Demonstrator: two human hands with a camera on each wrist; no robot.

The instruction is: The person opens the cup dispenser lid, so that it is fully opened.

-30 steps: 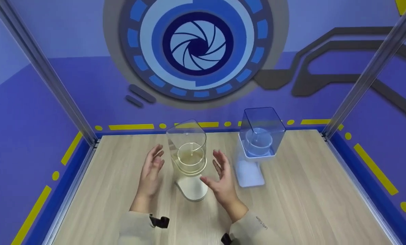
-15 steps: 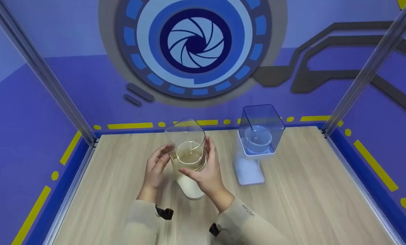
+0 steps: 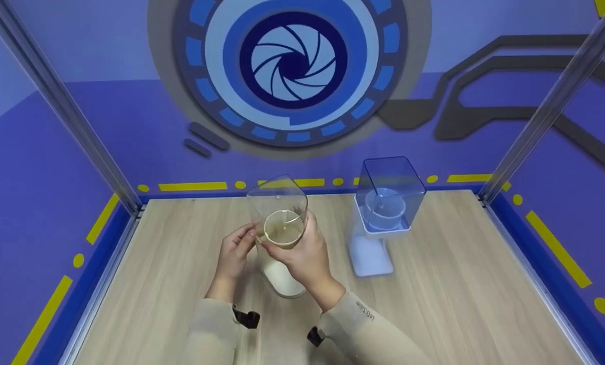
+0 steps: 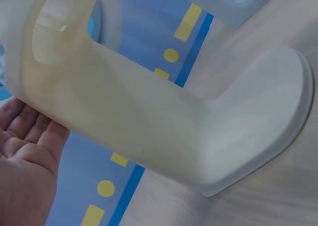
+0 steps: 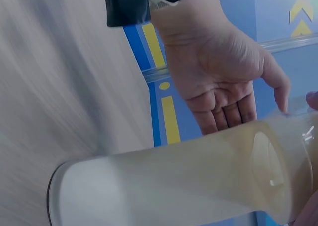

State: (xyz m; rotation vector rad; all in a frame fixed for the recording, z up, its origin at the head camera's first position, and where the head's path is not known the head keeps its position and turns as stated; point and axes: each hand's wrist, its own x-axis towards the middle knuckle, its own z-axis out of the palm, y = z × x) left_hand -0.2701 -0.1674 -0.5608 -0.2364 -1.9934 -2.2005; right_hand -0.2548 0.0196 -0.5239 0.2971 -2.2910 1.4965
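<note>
A cream dispenser (image 3: pixel 282 276) with a clear, open-topped container (image 3: pixel 277 195) and a round cup inside stands on the table. My right hand (image 3: pixel 307 253) grips the container from the right, its thumb across the front. At the left edge, my left hand (image 3: pixel 236 253) holds the container, thumb and fingertips close together there. In the left wrist view, the fingers of the left hand (image 4: pixel 30 161) go behind the cream body (image 4: pixel 129 112). The right wrist view shows the left hand (image 5: pixel 223 82) across the dispenser (image 5: pixel 189 176); little of the right hand appears at the edge.
A second dispenser (image 3: pixel 373 256), pale blue with a blue-tinted clear box (image 3: pixel 391 175), stands to the right. The wooden table (image 3: pixel 459 289) runs back to a blue patterned wall (image 3: pixel 464 152). Metal posts (image 3: pixel 74 116) rise at the rear corners.
Both hands have moved inward from either side of the dispenser and taken hold of its clear container. The right thumb now lies across the front. The blue dispenser has stayed put.
</note>
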